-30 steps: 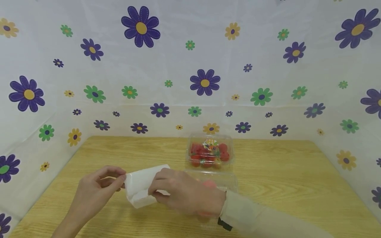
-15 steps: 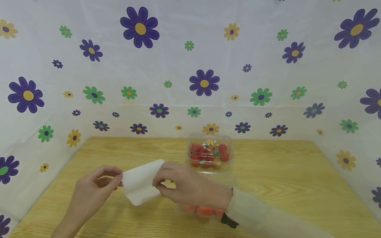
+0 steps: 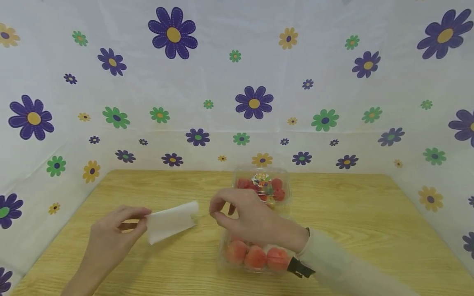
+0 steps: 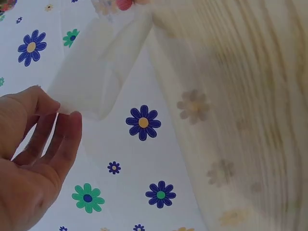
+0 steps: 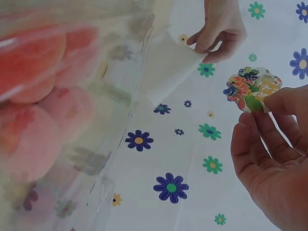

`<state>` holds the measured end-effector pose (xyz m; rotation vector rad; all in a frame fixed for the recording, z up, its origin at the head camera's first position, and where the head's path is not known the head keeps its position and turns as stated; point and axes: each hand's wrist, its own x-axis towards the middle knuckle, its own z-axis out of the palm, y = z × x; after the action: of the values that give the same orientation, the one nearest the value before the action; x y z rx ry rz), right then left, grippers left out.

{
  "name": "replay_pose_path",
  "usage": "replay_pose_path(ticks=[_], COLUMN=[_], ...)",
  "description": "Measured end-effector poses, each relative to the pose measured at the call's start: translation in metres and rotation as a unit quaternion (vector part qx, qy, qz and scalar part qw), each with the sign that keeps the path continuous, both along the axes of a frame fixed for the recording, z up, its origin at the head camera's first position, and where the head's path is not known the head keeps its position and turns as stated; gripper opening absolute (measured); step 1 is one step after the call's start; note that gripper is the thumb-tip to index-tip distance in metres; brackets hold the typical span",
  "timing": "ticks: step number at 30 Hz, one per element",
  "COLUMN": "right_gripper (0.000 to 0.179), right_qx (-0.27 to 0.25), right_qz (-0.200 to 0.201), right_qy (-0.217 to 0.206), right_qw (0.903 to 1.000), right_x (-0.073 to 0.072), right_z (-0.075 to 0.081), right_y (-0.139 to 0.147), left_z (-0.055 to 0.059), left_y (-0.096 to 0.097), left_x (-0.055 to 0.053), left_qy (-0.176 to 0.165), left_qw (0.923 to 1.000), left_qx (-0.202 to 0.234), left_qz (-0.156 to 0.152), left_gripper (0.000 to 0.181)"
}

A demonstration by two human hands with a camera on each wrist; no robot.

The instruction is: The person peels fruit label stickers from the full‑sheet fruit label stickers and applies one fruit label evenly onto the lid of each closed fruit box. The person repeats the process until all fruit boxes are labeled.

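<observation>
My left hand (image 3: 111,234) pinches one end of a white paper sheet (image 3: 172,222) between thumb and fingertips, holding it above the table. My right hand (image 3: 255,222) stands a little to the right of the sheet's free end. In the right wrist view its thumb and fingers pinch a scalloped sticker (image 5: 252,89) printed with colourful fruit. Below this hand sits a clear plastic box (image 3: 224,265) of peaches (image 3: 255,257); the hand and forearm hide part of it.
Behind the peaches stands another lidded clear box (image 3: 286,174) with red fruit inside and a fruit sticker (image 3: 261,180) on its lid. The wood-grain table (image 3: 352,222) is backed by a white cloth (image 3: 222,74) with a flower print.
My right hand has drawn away from the sheet, right and slightly up, with the sticker. The sheet's far end now hangs free. More peaches show. My left hand has shifted slightly left.
</observation>
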<state>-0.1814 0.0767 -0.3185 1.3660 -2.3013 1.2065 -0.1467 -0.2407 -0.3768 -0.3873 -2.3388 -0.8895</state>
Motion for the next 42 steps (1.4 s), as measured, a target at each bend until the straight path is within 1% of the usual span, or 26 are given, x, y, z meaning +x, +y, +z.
replay_pose_path(ticks=[3, 5, 6, 8, 10, 11, 13, 14, 15, 18, 19, 21, 22, 24, 26, 28, 31, 33, 35, 41, 42], right_gripper=[0.010, 0.010, 0.010, 0.012, 0.012, 0.012, 0.013, 0.013, 0.012, 0.012, 0.013, 0.015, 0.016, 0.017, 0.018, 0.017, 0.019, 0.019, 0.020, 0.019, 0.018], right_qx=[-0.010, -0.018, -0.021, -0.025, -0.023, -0.021, -0.013, -0.010, -0.008, -0.003, -0.004, -0.005, -0.005, -0.005, -0.004, -0.002, -0.002, -0.003, -0.005, -0.006, -0.006], right_qz=[-0.018, -0.028, -0.032, -0.040, -0.048, -0.052, -0.063, -0.068, -0.073, -0.089, -0.090, -0.091, -0.093, -0.095, -0.100, -0.105, -0.110, -0.111, -0.112, -0.112, -0.112], right_qy=[0.009, 0.017, 0.012, -0.003, -0.033, -0.055, -0.094, -0.115, -0.136, -0.202, -0.221, -0.249, -0.260, -0.274, -0.288, -0.304, -0.328, -0.339, -0.344, -0.353, -0.354], right_qw=[0.9997, 0.9993, 0.9992, 0.9989, 0.9980, 0.9969, 0.9935, 0.9910, 0.9879, 0.9753, 0.9711, 0.9641, 0.9612, 0.9570, 0.9525, 0.9469, 0.9383, 0.9343, 0.9322, 0.9287, 0.9283], right_x=[-0.003, -0.005, -0.005, -0.006, -0.006, -0.006, -0.006, -0.007, -0.007, -0.006, -0.006, -0.005, -0.004, -0.003, -0.001, 0.001, 0.005, 0.007, 0.008, 0.011, 0.012], right_z=[0.000, -0.001, 0.000, 0.000, 0.000, 0.000, 0.000, -0.001, -0.001, -0.004, -0.005, -0.007, -0.008, -0.010, -0.011, -0.013, -0.015, -0.017, -0.020, -0.024, -0.025], right_y=[0.007, 0.013, 0.016, 0.024, 0.032, 0.036, 0.045, 0.049, 0.053, 0.065, 0.069, 0.076, 0.080, 0.085, 0.089, 0.093, 0.096, 0.097, 0.098, 0.101, 0.101], left_z=[-0.005, -0.008, -0.010, -0.014, -0.018, -0.020, -0.023, -0.025, -0.025, -0.026, -0.025, -0.024, -0.023, -0.021, -0.019, -0.017, -0.016, -0.016, -0.016, -0.019, -0.019], left_y=[-0.005, -0.011, -0.014, -0.019, -0.025, -0.027, -0.031, -0.033, -0.034, -0.036, -0.036, -0.036, -0.035, -0.032, -0.029, -0.026, -0.020, -0.016, -0.012, -0.004, -0.003], left_x=[-0.005, -0.009, -0.010, -0.014, -0.016, -0.016, -0.015, -0.015, -0.013, -0.011, -0.010, -0.008, -0.007, -0.005, -0.002, -0.001, 0.002, 0.005, 0.008, 0.019, 0.021], left_qy=[0.052, 0.087, 0.101, 0.115, 0.110, 0.099, 0.058, 0.031, -0.005, -0.104, -0.127, -0.159, -0.160, -0.147, -0.126, -0.097, -0.058, -0.048, -0.047, -0.034, -0.037], left_qw=[0.9985, 0.9956, 0.9938, 0.9910, 0.9893, 0.9890, 0.9888, 0.9884, 0.9867, 0.9761, 0.9723, 0.9672, 0.9682, 0.9726, 0.9775, 0.9818, 0.9852, 0.9853, 0.9849, 0.9800, 0.9784], left_qx=[-0.018, -0.035, -0.046, -0.069, -0.095, -0.110, -0.136, -0.148, -0.162, -0.191, -0.197, -0.198, -0.193, -0.180, -0.168, -0.163, -0.161, -0.164, -0.166, -0.196, -0.203], left_qz=[-0.006, -0.007, -0.005, 0.000, 0.006, 0.008, 0.014, 0.013, 0.013, 0.006, 0.004, 0.005, 0.006, 0.012, 0.015, 0.012, 0.000, -0.006, -0.008, -0.003, -0.001], left_gripper=[0.035, 0.038, 0.038, 0.039, 0.039, 0.038, 0.037, 0.036, 0.034, 0.025, 0.022, 0.018, 0.018, 0.020, 0.024, 0.028, 0.034, 0.038, 0.041, 0.059, 0.062])
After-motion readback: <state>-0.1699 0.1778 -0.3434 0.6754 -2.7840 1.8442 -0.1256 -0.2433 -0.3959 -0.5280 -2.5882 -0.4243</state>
